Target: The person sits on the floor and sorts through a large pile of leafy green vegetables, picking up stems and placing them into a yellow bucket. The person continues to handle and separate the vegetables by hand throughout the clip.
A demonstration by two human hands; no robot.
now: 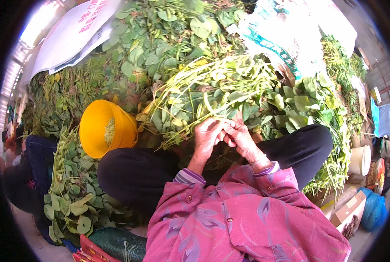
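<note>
My left hand [208, 132] and my right hand [242, 136] meet at the fingertips above my crossed legs, at the near edge of a heap of leafy bean plants [178, 113]. The fingers of both are bent and pinched together; whatever small thing lies between them is too hidden to tell, perhaps part of a green pod. Pale green stems with pods [211, 101] lie just beyond the fingertips. To the left of my hands a yellow plastic bucket [124, 127] leans towards the left, with pale green shelled beans [109, 131] inside.
Bean plants surround my legs. White printed woven sacks [73, 36] lie at the upper left and upper right. Another person's dark-clothed leg [39, 163] is at the left edge. A white bucket [360, 159], a cardboard box [348, 209] and a blue bundle [373, 208] stand at the right.
</note>
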